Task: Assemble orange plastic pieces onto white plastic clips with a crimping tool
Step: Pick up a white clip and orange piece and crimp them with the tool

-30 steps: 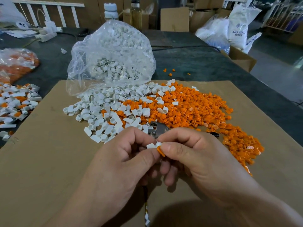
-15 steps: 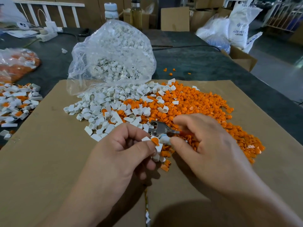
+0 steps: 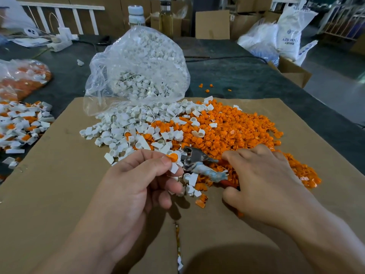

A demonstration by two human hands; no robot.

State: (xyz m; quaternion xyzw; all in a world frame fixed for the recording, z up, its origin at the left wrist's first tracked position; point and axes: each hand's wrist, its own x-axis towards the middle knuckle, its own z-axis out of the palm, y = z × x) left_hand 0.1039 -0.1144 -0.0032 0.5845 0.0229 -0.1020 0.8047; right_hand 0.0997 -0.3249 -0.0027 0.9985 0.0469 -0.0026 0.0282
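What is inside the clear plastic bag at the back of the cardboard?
White clips fill the clear plastic bag and spill from its mouth onto the cardboard. Whatever lies deeper in the heap is covered.

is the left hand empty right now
No, the left hand pinches a white clip with an orange piece on it, while the right hand grips the crimping tool.

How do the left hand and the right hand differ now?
The left hand pinches a white clip with an orange piece in its fingertips; the right hand wraps fingers and thumb round the handles of the crimping tool. The left hand is beside the white clips, the right hand over the orange pile. Both are bare, above the cardboard.
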